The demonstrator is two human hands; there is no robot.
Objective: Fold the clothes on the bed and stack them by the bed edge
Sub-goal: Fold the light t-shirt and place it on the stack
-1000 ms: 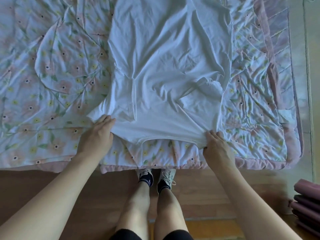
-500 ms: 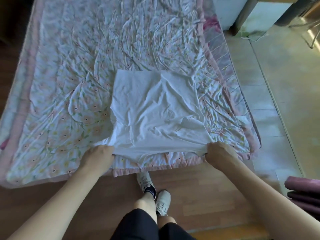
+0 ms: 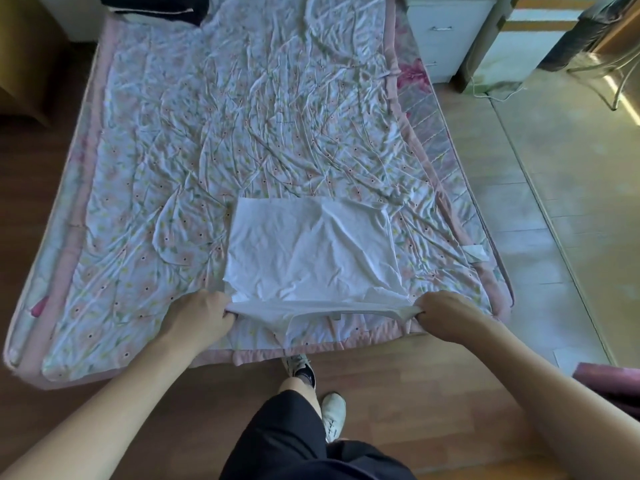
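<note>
A white T-shirt (image 3: 311,251) lies on the bed (image 3: 242,133) near its front edge, its sides folded in so it forms a rough rectangle. Its near end, with the neckline, is lifted and stretched taut between my hands. My left hand (image 3: 199,317) grips the near left corner. My right hand (image 3: 441,315) grips the near right corner. The far edge of the shirt lies flat on the floral bedspread.
A dark garment (image 3: 156,8) lies at the far left corner of the bed. A white drawer unit (image 3: 446,32) stands at the far right. Dark red folded items (image 3: 609,382) sit on the floor at the right. My legs and shoes (image 3: 332,410) stand by the bed edge.
The view has pulled back and the whole bed now shows. My hands, first pressing the shirt's near end against the bed, now grip its corners and have lifted and stretched that end.
</note>
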